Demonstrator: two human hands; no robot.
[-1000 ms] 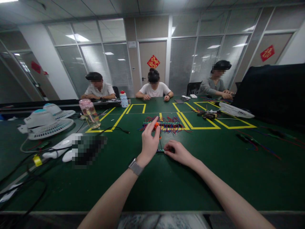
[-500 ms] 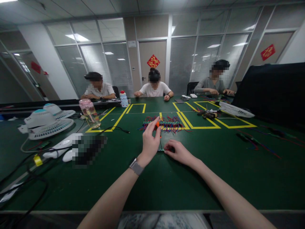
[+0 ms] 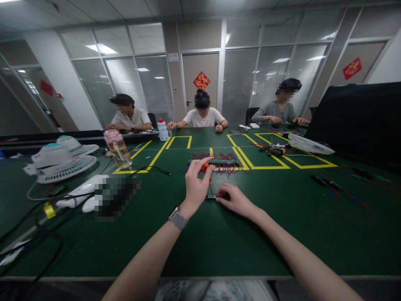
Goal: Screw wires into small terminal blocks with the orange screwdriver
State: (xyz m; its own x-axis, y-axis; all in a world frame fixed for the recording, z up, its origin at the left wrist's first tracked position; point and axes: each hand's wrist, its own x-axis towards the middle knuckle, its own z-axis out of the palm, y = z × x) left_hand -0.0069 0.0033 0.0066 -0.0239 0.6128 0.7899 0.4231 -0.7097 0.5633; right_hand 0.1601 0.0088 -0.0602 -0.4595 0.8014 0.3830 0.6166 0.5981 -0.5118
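My left hand (image 3: 196,186) is raised upright over the green table (image 3: 200,242), its fingers closed round a small orange-handled tool (image 3: 205,167) that points down. My right hand (image 3: 235,200) lies low on the table, its fingers pinched on a small dark connector strip (image 3: 211,197) with red and blue wires. The tool's lower end is hidden behind my left hand, just above the strip. A row of similar wired connector strips (image 3: 219,162) lies beyond my hands. A watch sits on my left wrist.
Two white desk fans (image 3: 61,161), a pink bottle (image 3: 118,148) and black cables stand at the left. Yellow tape boxes (image 3: 266,156) mark the table. Three people sit at the far side. Loose wires (image 3: 335,188) and a dark screen (image 3: 357,121) are at the right.
My left hand's fingers have shifted slightly on the orange tool, the forefinger lowering. My right hand stays on the strip. The person in the middle has stretched an arm out to the left.
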